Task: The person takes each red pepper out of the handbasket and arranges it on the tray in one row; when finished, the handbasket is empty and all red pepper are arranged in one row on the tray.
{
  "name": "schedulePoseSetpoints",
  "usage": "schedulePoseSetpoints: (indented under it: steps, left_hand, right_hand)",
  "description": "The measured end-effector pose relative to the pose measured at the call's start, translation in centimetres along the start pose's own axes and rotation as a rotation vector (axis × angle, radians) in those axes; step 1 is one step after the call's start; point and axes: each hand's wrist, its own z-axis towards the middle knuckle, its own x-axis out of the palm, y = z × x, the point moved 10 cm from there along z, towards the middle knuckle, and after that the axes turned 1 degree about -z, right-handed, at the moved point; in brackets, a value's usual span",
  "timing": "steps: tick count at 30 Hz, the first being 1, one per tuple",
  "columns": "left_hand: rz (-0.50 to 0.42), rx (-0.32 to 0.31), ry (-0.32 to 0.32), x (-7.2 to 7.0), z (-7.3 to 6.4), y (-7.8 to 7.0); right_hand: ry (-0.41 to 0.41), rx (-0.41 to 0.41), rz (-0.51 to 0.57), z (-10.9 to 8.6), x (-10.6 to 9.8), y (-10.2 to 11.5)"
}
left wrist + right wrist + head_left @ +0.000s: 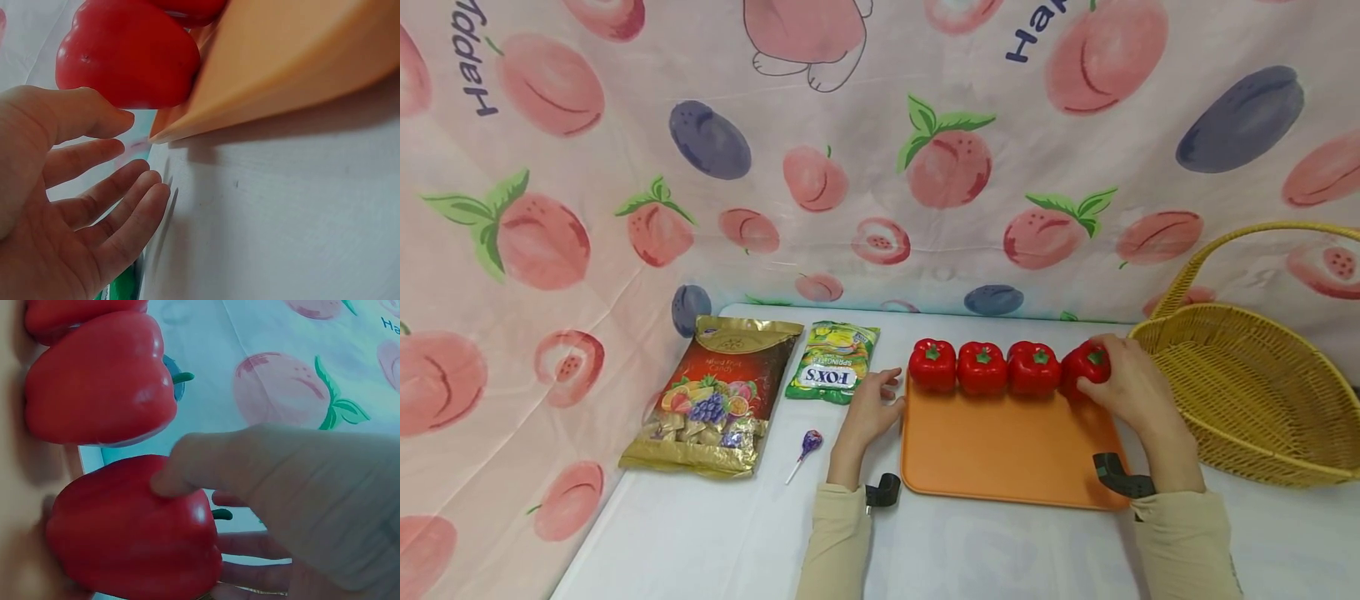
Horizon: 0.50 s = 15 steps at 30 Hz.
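Note:
Several red bell peppers with green stems stand in a row along the far edge of an orange tray (1000, 454). My right hand (1138, 383) grips the rightmost bell pepper (134, 534), thumb on one side and fingers around the other. That pepper leans slightly; a neighbouring bell pepper (103, 381) stands apart from it in the right wrist view. Beside the tray's left edge is my left hand (871, 408), its fingers loosely spread and holding nothing. The leftmost bell pepper (128, 56) appears just beyond the left thumb in the left wrist view.
A yellow wicker basket (1247, 408) with a tall handle stands right of the tray. Left lie a green Fox's candy bag (833, 362), a large mixed fruit candy bag (715, 396) and a purple lollipop (810, 443). A fruit-print cloth (850, 100) hangs behind.

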Motion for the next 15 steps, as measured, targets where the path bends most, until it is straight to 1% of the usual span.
schedulePoseSetpoints:
  steps: [5,11,15]
  left_hand:
    - [0.006,0.007,0.004,0.0,-0.1,0.0]
    - [0.007,0.017,0.005,0.0,0.0,-0.1]
    - [0.001,0.017,0.006,0.1,0.1,-0.1]
  right_hand:
    - [0.018,-0.079,-0.014,0.1,0.1,0.6]
    - [0.036,-0.138,0.064,0.2,0.4,1.3]
    - [0.022,-0.174,0.091,0.3,0.3,1.6]
